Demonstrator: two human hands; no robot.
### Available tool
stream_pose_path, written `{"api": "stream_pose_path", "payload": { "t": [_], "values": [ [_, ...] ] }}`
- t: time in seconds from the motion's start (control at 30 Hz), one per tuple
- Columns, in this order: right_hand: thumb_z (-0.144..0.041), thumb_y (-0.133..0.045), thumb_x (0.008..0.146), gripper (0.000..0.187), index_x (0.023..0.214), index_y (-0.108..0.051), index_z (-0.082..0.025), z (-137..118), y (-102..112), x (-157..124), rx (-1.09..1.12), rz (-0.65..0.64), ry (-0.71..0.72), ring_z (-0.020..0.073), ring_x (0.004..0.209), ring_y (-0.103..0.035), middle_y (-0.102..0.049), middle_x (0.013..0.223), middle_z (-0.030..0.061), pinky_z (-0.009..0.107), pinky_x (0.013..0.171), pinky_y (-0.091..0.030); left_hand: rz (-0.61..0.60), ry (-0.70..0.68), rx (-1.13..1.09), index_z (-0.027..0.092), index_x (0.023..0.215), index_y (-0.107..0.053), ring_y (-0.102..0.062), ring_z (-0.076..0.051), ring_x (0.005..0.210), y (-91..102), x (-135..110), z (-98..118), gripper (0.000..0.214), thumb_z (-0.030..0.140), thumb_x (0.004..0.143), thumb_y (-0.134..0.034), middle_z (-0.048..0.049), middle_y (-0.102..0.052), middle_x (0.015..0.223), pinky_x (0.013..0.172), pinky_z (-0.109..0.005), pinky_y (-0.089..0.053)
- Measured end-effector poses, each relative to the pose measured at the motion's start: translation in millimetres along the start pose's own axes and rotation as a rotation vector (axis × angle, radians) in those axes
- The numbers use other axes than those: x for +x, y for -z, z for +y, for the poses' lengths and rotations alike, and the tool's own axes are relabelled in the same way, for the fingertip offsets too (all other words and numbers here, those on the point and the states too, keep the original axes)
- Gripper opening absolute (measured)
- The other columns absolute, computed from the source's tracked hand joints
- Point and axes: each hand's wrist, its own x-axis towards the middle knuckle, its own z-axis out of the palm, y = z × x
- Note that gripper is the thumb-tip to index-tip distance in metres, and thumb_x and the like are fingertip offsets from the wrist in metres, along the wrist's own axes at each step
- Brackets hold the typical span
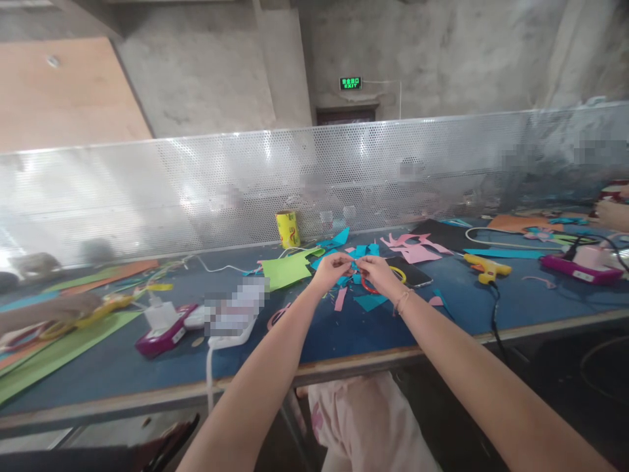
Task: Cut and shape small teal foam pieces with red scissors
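Over the blue table, my left hand (332,270) and my right hand (377,273) meet with fingertips pinched on a small piece of blue paper (354,264). Its exact shape is partly hidden by the fingers. More blue paper scraps (367,250) lie just behind them. Beside my right hand are a yellow loop (401,271) and a red one, perhaps scissor handles, mostly covered. A dark phone (419,276) lies right of these. Pink paper strips (415,249) are spread behind it, and one pink strip (341,299) sits below my hands.
Green paper (284,271) and a yellow roll (287,229) are left of centre. A yellow glue gun (487,267) with its cord lies right. Purple power strips (166,335) stand on both sides. A perforated metal divider (236,180) runs behind. Other people's hands (54,313) work at both ends.
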Motion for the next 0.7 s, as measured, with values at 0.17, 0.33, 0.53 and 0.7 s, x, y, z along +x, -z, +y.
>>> {"api": "stream_pose_path", "payload": {
  "t": [0.17,0.33,0.53,0.7],
  "values": [
    [-0.038,-0.06,0.06,0.024,0.06,-0.052,-0.016,-1.6,-0.1,-1.0,-0.022,-0.008,-0.004,0.0086,0.045,-0.041,-0.045,0.048,-0.0027,0.023,0.045,-0.03,0.006,0.011,0.002,0.012,0.068,-0.056,-0.057,-0.009,0.055,0.7,2.2,-3.7,0.009,0.009,0.059,-0.055,0.002,-0.057,0.058,0.062,-0.026,-0.049],
    [-0.039,-0.061,0.059,0.025,0.06,-0.053,-0.015,-2.2,-0.2,-1.3,-0.029,-0.006,-0.003,0.0088,0.046,-0.041,-0.045,0.047,-0.003,0.023,0.046,-0.03,0.008,0.01,0.038,0.012,0.065,-0.055,-0.055,-0.008,0.054,1.8,4.0,-6.3,0.009,0.007,0.058,-0.053,0.0036,-0.055,0.056,0.062,-0.025,-0.049],
    [-0.039,-0.062,0.058,0.026,0.059,-0.052,-0.015,-1.7,0.3,-1.2,-0.034,-0.003,-0.008,0.0087,0.046,-0.041,-0.045,0.047,-0.0029,0.023,0.046,-0.03,-0.029,0.012,0.071,0.012,0.066,-0.057,-0.054,-0.008,0.056,2.6,1.8,-2.2,0.01,0.008,0.058,-0.054,0.0031,-0.054,0.056,0.062,-0.025,-0.048],
    [-0.039,-0.061,0.059,0.025,0.058,-0.051,-0.016,0.6,1.1,0.3,-0.061,-0.013,-0.006,0.0088,0.046,-0.042,-0.046,0.048,-0.0026,0.023,0.045,-0.03,-0.017,0.009,0.125,0.013,0.065,-0.057,-0.052,-0.008,0.056,3.6,2.7,-3.5,0.01,0.007,0.057,-0.053,0.0025,-0.054,0.057,0.058,-0.023,-0.046]
  ]
}}
